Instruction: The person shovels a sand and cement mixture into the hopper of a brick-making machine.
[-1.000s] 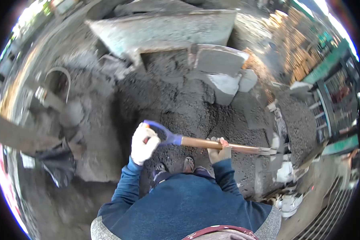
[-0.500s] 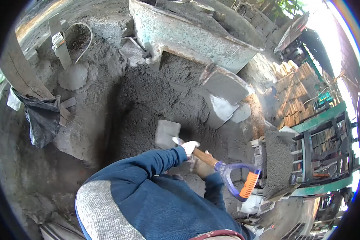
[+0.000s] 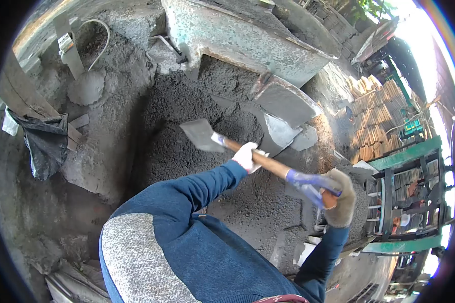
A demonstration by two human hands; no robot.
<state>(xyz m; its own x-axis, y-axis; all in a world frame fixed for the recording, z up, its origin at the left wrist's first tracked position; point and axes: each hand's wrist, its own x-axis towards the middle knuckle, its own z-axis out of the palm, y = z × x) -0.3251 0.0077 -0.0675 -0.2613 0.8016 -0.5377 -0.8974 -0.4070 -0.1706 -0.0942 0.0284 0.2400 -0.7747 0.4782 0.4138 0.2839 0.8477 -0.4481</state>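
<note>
A shovel with a wooden shaft slants across the middle of the head view. Its flat grey blade is over the dark, damp mix, a heap of grey sandy material. My left hand, in a white glove, wraps round the shaft partway up from the blade. At the other end, my right hand, in a dirty tan glove, is closed on the purple and orange D-grip.
Behind the heap stands a pale green metal trough holding grey material. To the right are a green metal frame and stacked thin wooden boards. A black plastic bag hangs from a post at left.
My right hand has moved from near the shaft up to the D-grip and closed on it. The shovel's grip end has swung up and right, and its blade has risen and shifted left.
</note>
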